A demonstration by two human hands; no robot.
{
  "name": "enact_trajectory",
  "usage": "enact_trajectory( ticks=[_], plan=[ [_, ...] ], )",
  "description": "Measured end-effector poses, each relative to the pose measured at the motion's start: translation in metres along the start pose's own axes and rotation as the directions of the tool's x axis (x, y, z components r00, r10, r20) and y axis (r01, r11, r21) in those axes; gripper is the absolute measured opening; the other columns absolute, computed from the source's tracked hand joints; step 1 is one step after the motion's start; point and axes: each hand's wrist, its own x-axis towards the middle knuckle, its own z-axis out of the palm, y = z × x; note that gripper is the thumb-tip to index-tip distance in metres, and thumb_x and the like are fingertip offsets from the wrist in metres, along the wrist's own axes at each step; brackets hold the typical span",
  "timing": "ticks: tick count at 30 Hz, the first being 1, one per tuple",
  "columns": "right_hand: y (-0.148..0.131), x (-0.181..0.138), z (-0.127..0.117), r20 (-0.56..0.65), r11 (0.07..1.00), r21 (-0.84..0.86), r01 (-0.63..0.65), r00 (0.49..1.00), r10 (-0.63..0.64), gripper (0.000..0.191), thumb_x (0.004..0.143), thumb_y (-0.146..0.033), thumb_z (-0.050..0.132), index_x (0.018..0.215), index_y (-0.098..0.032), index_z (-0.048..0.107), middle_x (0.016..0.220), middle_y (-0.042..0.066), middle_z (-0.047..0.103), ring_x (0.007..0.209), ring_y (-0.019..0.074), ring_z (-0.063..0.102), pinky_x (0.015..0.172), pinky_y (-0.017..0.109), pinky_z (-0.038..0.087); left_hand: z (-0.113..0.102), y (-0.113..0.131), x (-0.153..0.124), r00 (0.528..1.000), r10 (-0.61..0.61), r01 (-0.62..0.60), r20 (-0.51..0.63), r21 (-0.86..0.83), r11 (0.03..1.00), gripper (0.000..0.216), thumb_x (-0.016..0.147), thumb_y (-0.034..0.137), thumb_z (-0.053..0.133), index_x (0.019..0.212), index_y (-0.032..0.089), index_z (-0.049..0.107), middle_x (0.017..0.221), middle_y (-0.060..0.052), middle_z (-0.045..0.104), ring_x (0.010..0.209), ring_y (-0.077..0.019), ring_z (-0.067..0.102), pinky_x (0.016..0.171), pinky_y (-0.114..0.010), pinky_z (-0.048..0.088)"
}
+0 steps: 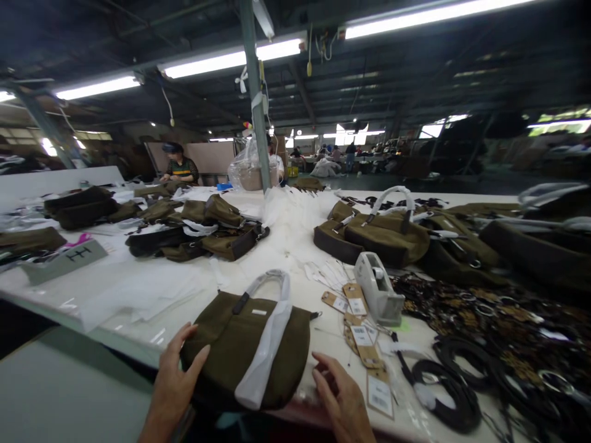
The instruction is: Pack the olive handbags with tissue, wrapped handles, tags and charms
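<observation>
An olive-green handbag (226,344) lies at the front edge of the table, its handle wrapped in white paper (270,351) that hangs down over the front. My left hand (178,363) is at the bag's left side, thumb and fingers spread; the thumb overlaps the bag, and whether it presses on it I cannot tell. Just off the bag's right side is my right hand (339,391), fingers apart and slightly bent, with nothing in it. Brown cardboard tags (364,344) with white labels lie beyond the right hand, near a grey tape dispenser (378,289).
More olive handbags (388,237) stand at the back right, and a pile of bags (207,227) sits at the left. Black straps (446,394) and many small dark pieces cover the right side. White tissue sheets (148,289) lie left. A person (180,166) sits across the table.
</observation>
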Motion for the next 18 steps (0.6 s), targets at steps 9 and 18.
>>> enact_trajectory(
  ticks=[9, 18],
  plan=[
    [-0.001, -0.004, -0.016, -0.107, 0.997, 0.062, 0.053, 0.993, -0.046, 0.031, 0.092, -0.042, 0.05, 0.108, -0.021, 0.067, 0.087, 0.005, 0.067, 0.066, 0.0174, 0.062, 0.058, 0.027, 0.05, 0.018, 0.001, -0.013, 0.991, -0.123, 0.124, 0.06, -0.017, 0.992, 0.062, 0.076, 0.062, 0.053, 0.12, 0.018, 0.054, 0.131, -0.016, 0.056, 0.129, -0.0361, 0.047, 0.115, -0.054, 0.03],
    [0.001, 0.094, -0.076, -0.337, 0.982, -0.158, -0.106, 0.94, 0.047, 0.017, 0.079, -0.034, 0.064, 0.074, -0.019, 0.068, 0.071, 0.004, 0.063, 0.066, 0.0179, 0.055, 0.067, 0.031, 0.042, 0.024, -0.001, -0.034, 0.987, -0.116, 0.13, 0.112, -0.123, 0.984, 0.065, 0.076, 0.063, 0.056, 0.124, 0.019, 0.053, 0.137, -0.015, 0.052, 0.135, -0.034, 0.043, 0.118, -0.053, 0.027]
  ],
)
